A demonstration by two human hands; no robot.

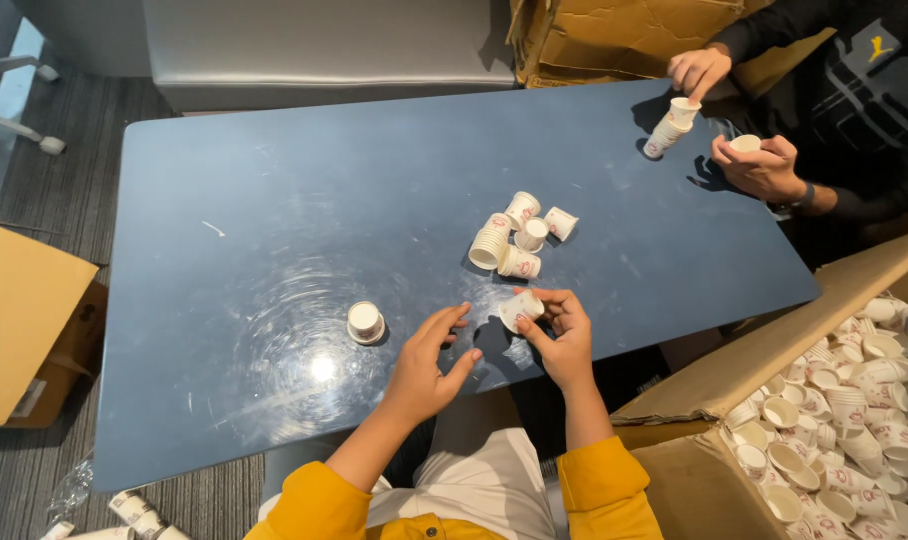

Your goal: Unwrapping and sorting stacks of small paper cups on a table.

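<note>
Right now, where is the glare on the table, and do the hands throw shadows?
Head view: a bright round glare spot sits on the blue table, just below the lone upright cup; the right hand holding a paper cup casts a dark shadow leftward; the image stays sharp, edges slightly bent.

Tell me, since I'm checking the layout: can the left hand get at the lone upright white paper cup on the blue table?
Probably yes: the left hand hovers empty beside the white paper cup, with only bare blue table between.

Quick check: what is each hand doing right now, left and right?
Left hand: open, fingers spread, holding nothing, above the blue table.
Right hand: closed on a small paper cup.
</note>
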